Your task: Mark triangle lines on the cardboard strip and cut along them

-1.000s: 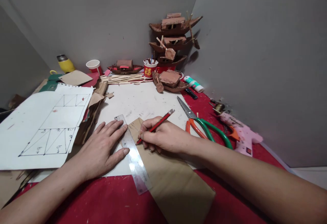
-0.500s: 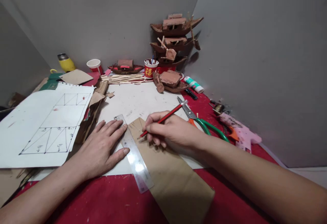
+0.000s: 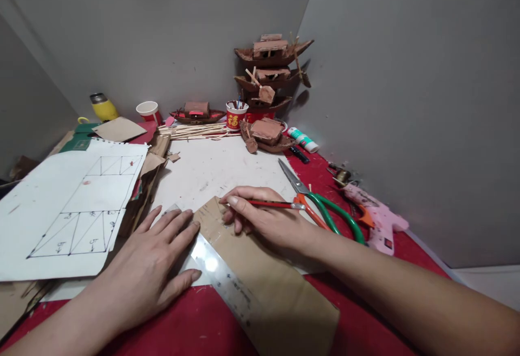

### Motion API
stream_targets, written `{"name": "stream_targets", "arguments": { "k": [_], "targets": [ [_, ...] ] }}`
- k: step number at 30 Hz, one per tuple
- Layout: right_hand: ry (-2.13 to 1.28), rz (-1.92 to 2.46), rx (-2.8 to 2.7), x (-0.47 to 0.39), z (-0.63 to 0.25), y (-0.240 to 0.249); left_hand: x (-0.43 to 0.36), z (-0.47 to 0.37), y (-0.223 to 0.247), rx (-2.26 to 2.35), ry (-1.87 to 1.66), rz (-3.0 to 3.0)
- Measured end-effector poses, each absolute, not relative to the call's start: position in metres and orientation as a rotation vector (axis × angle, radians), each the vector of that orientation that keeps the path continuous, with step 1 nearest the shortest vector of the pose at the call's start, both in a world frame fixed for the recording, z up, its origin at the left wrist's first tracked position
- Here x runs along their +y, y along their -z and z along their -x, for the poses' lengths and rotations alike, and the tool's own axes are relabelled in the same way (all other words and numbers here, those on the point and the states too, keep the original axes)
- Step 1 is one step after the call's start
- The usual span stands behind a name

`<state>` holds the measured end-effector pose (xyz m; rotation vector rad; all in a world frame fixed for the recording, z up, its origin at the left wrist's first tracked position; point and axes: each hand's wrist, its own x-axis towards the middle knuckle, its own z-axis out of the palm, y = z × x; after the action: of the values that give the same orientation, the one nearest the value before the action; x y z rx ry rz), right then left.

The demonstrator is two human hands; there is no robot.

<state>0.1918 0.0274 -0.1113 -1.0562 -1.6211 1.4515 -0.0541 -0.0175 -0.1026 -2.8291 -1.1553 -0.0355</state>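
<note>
My left hand lies with fingers spread, its fingertips on the upper part of a clear plastic ruler. The ruler runs slanting along the left side of a brown cardboard piece, overlapping it. Between the fingers of my right hand is a red pencil, held almost level, its tip near the cardboard's upper corner. Dark pencil marks show on the cardboard near that corner. My curled lower fingers rest on the cardboard. Green-handled scissors lie beyond my right hand.
A paper with a line drawing lies at left on stacked cardboard. Model boats, a cup of brushes, wooden sticks and a yellow bottle line the back. A pink glue gun is at right.
The ruler has turned and now overlaps the cardboard's left side. My left hand has shifted slightly down with it. The pencil has tilted flatter, its tip moving toward the cardboard's top corner.
</note>
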Motion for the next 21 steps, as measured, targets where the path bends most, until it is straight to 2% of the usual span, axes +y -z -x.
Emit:
{"name": "stream_targets", "arguments": {
  "k": [11,21],
  "targets": [
    [-1.274,1.015,-1.751,0.028,-0.198,0.129,-0.018,0.054,0.090,-1.301,-0.011,2.953],
    [-1.053,1.124,-1.970,0.014,-0.205,0.103,-0.025,0.051,0.092,-1.311,-0.056,2.986]
  ]
}}
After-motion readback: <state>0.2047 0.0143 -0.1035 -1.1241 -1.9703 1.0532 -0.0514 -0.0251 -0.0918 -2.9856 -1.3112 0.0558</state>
